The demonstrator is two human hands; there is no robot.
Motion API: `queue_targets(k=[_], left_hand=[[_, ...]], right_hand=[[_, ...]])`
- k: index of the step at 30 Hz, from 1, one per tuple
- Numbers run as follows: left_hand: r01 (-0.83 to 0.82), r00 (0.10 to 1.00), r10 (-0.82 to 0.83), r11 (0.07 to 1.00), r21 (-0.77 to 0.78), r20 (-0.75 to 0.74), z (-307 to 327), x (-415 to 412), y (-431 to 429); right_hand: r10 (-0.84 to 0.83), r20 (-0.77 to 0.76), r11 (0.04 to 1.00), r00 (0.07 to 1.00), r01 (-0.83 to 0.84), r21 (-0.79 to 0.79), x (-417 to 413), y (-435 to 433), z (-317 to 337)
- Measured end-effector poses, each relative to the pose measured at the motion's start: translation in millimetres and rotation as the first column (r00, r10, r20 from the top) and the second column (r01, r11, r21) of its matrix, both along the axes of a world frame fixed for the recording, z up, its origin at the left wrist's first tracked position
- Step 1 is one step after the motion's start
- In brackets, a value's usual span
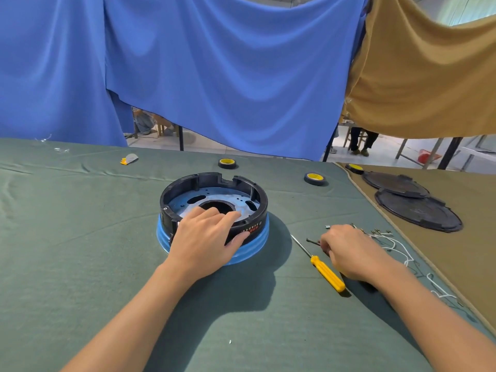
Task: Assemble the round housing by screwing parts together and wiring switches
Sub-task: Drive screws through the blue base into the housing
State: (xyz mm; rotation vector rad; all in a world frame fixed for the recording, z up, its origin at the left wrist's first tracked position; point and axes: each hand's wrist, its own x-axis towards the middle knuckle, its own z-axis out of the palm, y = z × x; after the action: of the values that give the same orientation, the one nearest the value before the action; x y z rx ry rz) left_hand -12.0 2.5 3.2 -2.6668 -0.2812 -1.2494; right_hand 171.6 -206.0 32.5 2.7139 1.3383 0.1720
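Found the round housing [261,208] at mid-table on the green cloth [80,237], open side up and seated on a blue ring [257,245]. Noted a pale metal plate [182,203] with a round central hole inside its black wall. Saw the left hand [206,237] draped over the near rim, fingers loosely spread and fairly straight, reaching in onto the plate, thumb set against the outer wall by some small lettering. Saw the right hand [349,251] down on the cloth to the right of the housing, well apart from it, fingers curled and pinching a dark screw [312,241] that stuck out leftward from the fingertips. Marked a yellow-handled screwdriver [327,273] lying flat just beside that hand, shaft pointing up-left toward the housing. Counted white wires [397,248] with small metal terminals [375,232] strewn just beyond the right hand, near the cloth's edge. Spotted two tape rolls [227,163] behind the housing, a third on the tan cloth [469,237], and two black round covers [418,213] overlapping there.
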Motion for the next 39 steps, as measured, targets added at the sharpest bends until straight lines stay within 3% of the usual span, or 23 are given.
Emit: queue_targets(k=[3,6,9,16,25,32,39], left_hand=[[0.001,0.999,0.0,1.0,-0.018,0.045,-3,0,2],[0.004,0.999,-0.002,0.999,-0.045,0.05,-4,-1,2],[0.002,0.999,0.0,0.998,-0.061,0.043,-3,-3,2],[0.005,0.999,-0.001,0.998,-0.07,0.048,-3,-4,1],[-0.003,0.999,0.006,0.995,-0.098,0.035,-4,-4,0],[0.003,1.0,0.0,0.994,-0.105,0.029,-4,-4,0],[0.005,1.0,-0.002,0.993,-0.115,0.027,-3,-5,-1]], right_hand=[[0.089,-0.091,0.967,0.992,-0.064,0.246,-11,7,9],[0.27,-0.234,0.783,0.934,-0.071,0.617,-37,24,21],[0.42,-0.327,0.645,0.847,-0.025,0.764,-58,46,27],[0.493,-0.341,0.593,0.8,-0.022,0.805,-68,79,11],[0.466,-0.264,0.552,0.844,-0.045,0.832,-68,85,3],[0.484,-0.128,0.539,0.866,-0.179,0.823,-70,87,0],[0.483,-0.16,0.544,0.861,-0.152,0.825,-72,87,-3]])
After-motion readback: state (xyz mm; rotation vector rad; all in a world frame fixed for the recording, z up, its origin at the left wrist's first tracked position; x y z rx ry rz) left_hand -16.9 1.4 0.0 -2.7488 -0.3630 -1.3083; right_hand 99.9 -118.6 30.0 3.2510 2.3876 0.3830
